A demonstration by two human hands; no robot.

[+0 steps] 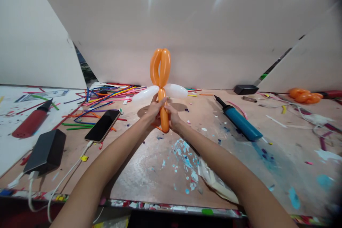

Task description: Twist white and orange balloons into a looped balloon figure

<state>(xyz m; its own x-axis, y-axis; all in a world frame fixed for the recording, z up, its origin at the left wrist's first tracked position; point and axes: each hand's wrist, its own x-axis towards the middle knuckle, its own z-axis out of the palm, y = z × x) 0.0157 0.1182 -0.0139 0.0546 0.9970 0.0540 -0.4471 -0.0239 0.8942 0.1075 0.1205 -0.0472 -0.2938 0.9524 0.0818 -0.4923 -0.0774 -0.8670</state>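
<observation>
Above the middle of the table I hold up a balloon figure, twisted from orange and white modelling balloons. Two tall orange loops rise at its top. A white lobe sticks out on each side at the twist, and one orange segment hangs straight down. My left hand is closed round the left side of that lower segment, just under the left white lobe. My right hand grips the same segment from the right, its thumb across the front. Some fingers are hidden behind the balloon.
Uninflated balloons lie heaped behind at left. A smartphone, a black power bank with cables and a red pump are left. A blue pump, a black box and another orange balloon are right. White panels stand behind.
</observation>
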